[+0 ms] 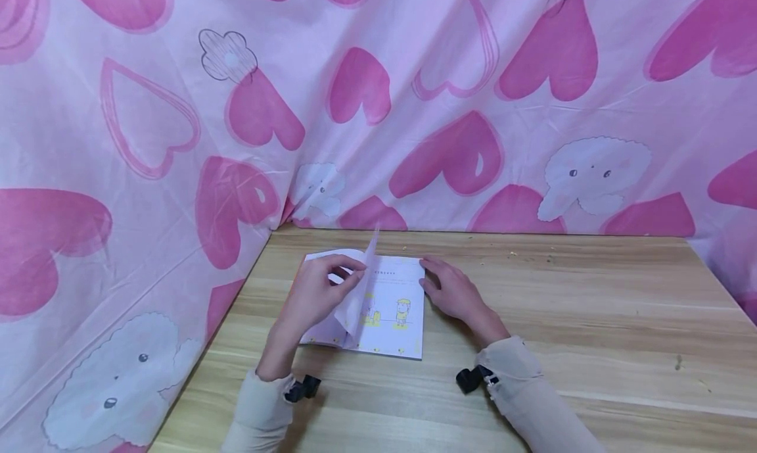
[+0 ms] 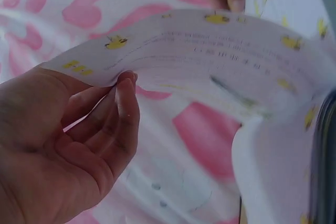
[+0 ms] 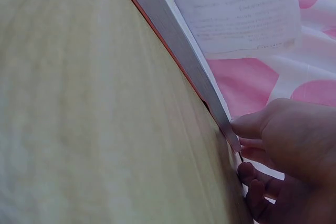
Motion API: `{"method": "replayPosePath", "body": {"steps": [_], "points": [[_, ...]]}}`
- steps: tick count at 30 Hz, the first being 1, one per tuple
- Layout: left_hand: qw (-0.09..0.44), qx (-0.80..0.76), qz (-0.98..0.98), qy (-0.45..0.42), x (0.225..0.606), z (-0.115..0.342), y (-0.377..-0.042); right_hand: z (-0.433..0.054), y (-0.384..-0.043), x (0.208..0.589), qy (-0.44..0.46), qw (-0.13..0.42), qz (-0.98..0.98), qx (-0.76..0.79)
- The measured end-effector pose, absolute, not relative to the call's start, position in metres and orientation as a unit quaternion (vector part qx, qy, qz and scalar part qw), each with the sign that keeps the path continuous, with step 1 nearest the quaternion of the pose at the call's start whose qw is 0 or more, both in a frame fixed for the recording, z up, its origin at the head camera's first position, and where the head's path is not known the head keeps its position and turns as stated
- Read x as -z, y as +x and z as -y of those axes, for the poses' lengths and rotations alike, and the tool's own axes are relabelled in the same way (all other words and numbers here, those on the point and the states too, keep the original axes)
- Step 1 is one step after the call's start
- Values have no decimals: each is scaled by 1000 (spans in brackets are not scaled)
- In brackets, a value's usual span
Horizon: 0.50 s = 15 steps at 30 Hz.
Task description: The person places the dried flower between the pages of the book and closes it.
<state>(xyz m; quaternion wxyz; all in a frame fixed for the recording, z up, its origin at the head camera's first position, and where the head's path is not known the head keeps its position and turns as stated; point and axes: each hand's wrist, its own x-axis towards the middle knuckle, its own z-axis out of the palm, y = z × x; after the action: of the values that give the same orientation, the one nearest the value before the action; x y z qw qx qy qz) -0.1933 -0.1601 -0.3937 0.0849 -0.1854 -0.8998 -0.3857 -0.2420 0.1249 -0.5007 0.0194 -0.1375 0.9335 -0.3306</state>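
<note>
Head view: page (image 1: 353, 306) in pinching left hand (image 1: 316, 292), book (image 1: 387, 308) (print (image 1: 385, 273) illegible) by corner in curled right hand (image 1: 458, 294).

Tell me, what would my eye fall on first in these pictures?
Most likely the pink heart-print cloth, which hangs behind and to the left of the wooden table. Next comes the open book lying on the table, where the left hand pinches a raised page. The right hand is at the book's right edge, near its far corner.
</note>
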Motion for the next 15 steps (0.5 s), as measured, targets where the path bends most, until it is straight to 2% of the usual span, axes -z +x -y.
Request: {"method": "replayPosePath", "body": {"steps": [7,15], "points": [[53,360,920,-146,389,186,-196,-125,-242,500,-137,20,-933,331],[25,306,946,-101,401,205,-205,-125,-242,500,-136,22,-933,332]]}}
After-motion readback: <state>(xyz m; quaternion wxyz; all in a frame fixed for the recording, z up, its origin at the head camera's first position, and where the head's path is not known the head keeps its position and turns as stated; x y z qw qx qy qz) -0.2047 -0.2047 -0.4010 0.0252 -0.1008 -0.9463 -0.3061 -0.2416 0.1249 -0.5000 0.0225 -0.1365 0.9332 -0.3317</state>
